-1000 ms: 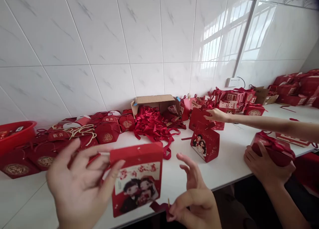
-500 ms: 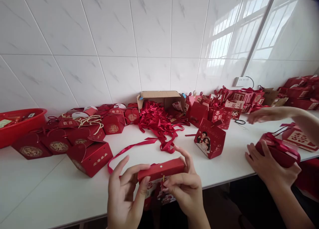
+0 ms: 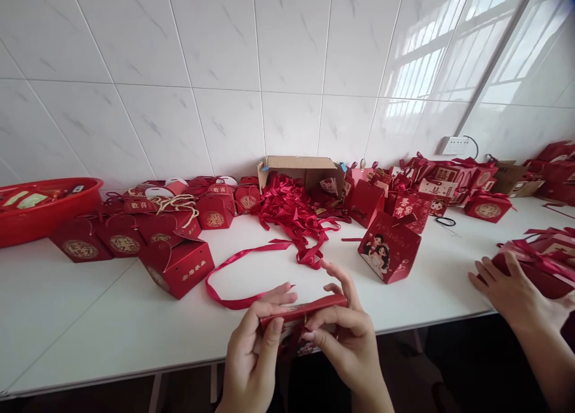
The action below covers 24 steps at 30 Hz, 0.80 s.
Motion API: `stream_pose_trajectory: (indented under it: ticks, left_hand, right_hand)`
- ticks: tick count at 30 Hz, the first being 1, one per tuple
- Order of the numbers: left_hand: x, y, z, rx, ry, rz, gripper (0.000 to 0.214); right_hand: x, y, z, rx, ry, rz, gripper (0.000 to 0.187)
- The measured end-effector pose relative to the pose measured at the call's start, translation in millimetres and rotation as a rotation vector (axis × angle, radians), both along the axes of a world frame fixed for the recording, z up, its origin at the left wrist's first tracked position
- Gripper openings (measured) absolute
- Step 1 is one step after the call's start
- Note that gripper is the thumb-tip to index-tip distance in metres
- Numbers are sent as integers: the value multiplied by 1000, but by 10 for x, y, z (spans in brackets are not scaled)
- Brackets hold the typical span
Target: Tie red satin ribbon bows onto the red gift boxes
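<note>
A small red gift box [image 3: 309,308] with printed figures on its front is tilted between my hands near the table's front edge. My left hand [image 3: 254,347] grips its left end, thumb in front and fingers behind. My right hand [image 3: 350,335] is at its right end; thumb and forefinger pinch together against the front, with other fingers raised behind. A small dark red piece shows at the pinch, too hidden to make out. Beyond my hands, a loose red ribbon [image 3: 229,259] curves across the table. Right of it stands a red gift box with a printed couple [image 3: 389,251].
A cardboard box [image 3: 300,162] spills a heap of red ribbons [image 3: 291,206]. Red boxes [image 3: 177,269] and a red basin [image 3: 90,197] stand at left. More gift boxes [image 3: 444,185] line the wall. At right, another person's hand [image 3: 516,290] rests on a ribboned box [image 3: 534,263].
My view has shifted, so the scene sits differently. The gift box in my hands has tipped, showing less of its top. The other person's raised arm has left view; a red box stands there.
</note>
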<state>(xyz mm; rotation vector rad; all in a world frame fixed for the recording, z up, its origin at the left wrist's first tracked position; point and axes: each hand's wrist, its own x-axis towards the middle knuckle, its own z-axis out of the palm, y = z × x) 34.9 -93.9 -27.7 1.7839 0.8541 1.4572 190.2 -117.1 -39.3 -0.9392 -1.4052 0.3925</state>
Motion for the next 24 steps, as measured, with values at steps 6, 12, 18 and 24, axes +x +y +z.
stream_pose_trajectory:
  ticks: [6,12,18,24]
  left_hand:
    - [8,-39,-75,5,-76,-1,15]
    - [76,-117,-163,92,-173,-51,16]
    - [-45,-50,-361,364,20,121,58]
    - [-286,-128,-222,201,202,189,12]
  right_hand:
    - [-43,31,-33,154,10,-73,9]
    - [-92,20,-28,5,221,96,38]
    - [-124,-28,-12,51,258,165,22]
    - [-85,-87,3,103,187,136,22]
